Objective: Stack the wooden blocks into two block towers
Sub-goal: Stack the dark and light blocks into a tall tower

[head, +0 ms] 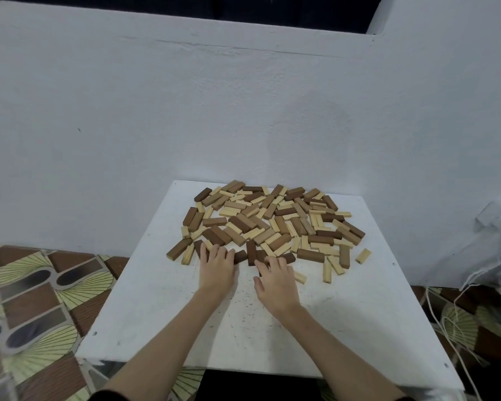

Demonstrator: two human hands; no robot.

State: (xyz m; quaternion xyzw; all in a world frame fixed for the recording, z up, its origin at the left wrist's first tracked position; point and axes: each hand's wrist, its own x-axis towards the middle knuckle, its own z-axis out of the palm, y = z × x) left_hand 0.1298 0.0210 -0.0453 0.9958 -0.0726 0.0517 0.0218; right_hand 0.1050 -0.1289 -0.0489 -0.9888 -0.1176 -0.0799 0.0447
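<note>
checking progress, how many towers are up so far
0. All the wooden blocks lie loose on the white table; left hand and right hand rest at the pile's near edge.

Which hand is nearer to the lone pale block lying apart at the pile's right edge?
Right. The right hand rests at the pile's near edge, left of the lone pale block; the left hand lies farther left.

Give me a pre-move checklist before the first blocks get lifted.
1. Blocks reachable: ok, pile of wooden blocks lies loose on the white table.
2. Building space: ok, bare table in front of the pile.
3. Towers started: not ok, nothing stacked yet.
4. Left hand grip: cannot tell, fingers touch dark blocks at the pile's near edge.
5. Right hand grip: cannot tell, fingertips hidden among the blocks.
</note>
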